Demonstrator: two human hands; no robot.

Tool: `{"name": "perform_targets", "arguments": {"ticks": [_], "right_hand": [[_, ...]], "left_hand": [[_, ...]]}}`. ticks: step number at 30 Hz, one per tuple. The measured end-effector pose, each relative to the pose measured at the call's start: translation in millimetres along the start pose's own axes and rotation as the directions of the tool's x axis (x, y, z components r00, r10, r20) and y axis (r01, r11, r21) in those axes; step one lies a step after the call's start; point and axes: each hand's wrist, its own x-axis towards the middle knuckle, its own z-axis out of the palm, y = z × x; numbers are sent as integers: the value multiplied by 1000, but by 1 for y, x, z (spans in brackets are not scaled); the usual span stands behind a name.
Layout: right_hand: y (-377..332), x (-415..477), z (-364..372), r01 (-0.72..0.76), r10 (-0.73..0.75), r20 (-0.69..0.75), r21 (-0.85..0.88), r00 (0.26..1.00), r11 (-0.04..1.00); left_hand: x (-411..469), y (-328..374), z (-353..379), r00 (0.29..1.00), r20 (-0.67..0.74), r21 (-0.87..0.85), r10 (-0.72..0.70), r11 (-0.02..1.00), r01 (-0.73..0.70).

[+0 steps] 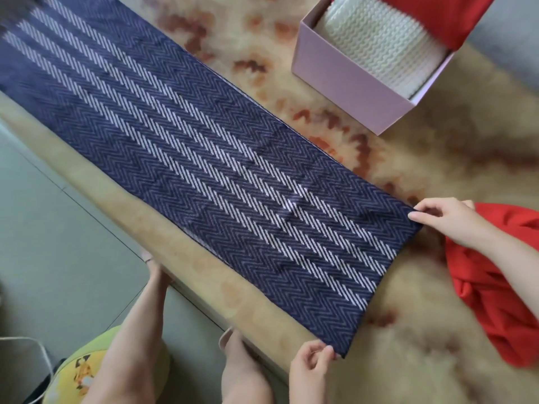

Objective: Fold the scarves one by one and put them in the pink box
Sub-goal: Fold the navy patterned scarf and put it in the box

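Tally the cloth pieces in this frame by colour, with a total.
Navy: 1, the navy scarf, spread flat.
White: 1, the white scarf, inside the pink box.
Red: 2, the red heap lying loose right of the navy scarf, and the red piece at the box's far side.
Total: 4

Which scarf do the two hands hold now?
The navy scarf with white zigzag stripes, spread flat: the left hand and right hand pinch its end corners. The white scarf sits in the pink box; the red scarf lies crumpled.
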Motion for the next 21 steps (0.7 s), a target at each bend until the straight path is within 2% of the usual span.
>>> {"name": "perform_targets", "arguments": {"ticks": [6, 10, 13, 16, 21], "right_hand": [[-2, 2, 11, -49, 54, -58, 85, 997, 995], [-4, 5, 15, -61, 75, -105, 130, 992, 990], [-11, 8, 18, -52, 65, -145, 91, 987, 994], [-15, 16, 26, -63, 93, -143, 201, 985, 978], [-3, 26, 36, -140, 164, -247, 110, 955, 984]], "left_hand": [[0, 7, 1, 997, 35, -39, -62, 997, 64], [-2, 11, 4, 994, 30, -151, -105, 983, 108], [-2, 11, 8, 992, 54, -221, -118, 967, 127], [0, 10, 9, 993, 51, -212, -106, 971, 114], [9, 6, 10, 998, -5, -156, -68, 985, 66]]}}
